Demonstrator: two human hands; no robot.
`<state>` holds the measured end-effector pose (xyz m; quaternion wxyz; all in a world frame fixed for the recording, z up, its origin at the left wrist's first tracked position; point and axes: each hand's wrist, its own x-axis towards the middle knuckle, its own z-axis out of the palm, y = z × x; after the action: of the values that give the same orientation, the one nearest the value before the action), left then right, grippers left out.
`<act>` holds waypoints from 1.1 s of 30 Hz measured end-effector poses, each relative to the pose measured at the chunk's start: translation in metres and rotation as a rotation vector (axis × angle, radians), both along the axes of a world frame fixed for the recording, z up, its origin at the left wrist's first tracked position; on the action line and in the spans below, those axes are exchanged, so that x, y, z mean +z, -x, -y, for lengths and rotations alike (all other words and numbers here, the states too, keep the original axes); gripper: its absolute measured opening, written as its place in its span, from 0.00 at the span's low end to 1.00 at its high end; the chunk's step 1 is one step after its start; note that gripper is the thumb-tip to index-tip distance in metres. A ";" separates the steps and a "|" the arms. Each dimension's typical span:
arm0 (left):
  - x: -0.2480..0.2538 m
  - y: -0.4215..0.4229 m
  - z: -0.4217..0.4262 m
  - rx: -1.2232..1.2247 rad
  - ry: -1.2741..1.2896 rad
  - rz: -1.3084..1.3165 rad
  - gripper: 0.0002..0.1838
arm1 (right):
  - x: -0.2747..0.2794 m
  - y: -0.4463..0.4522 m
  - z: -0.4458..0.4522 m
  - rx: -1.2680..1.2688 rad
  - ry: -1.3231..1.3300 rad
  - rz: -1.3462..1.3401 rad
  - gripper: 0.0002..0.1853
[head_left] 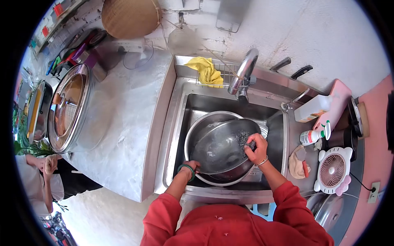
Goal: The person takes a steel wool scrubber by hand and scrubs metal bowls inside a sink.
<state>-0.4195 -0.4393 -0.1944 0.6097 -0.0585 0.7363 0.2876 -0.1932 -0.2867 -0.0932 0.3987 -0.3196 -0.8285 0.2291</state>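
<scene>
My left hand (191,165), with a green bangle at its wrist, is closed on the near-left rim of a dark metal pan (211,149). The pan is tilted, and its wet inside faces me. My right hand (257,148) is closed around a grey steel-wool scrubber (243,138) pressed against the pan's right inner side. Under the pan, a round steel basin (187,141) sits in the sink (274,127). Above the sink's far side stands the chrome faucet (246,69).
A yellow cloth (208,73) hangs over a wire rack behind the sink. At right are a spray bottle (312,137), a white jug (312,108), a pink board (334,100) and a small fan (333,170). Left, a glass lid (67,106) stands on the counter (117,123). Another person's hand (50,165) shows far left.
</scene>
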 end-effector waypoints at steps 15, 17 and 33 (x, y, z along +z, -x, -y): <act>0.061 0.009 -0.026 -0.373 -0.765 -1.275 0.27 | -0.125 -0.020 0.047 -0.106 0.785 0.436 0.12; 0.077 0.004 -0.033 -0.438 -0.753 -1.337 0.28 | -0.123 -0.010 0.031 -0.190 0.773 0.404 0.12; 0.082 -0.042 -0.027 -0.662 -1.039 -1.503 0.35 | -0.179 0.050 0.081 -0.077 0.473 0.819 0.21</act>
<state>-0.3774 -0.4126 -0.1125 -0.0195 0.6270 0.6941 0.3530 -0.2430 -0.3672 -0.2721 -0.0362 -0.4963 -0.8301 0.2517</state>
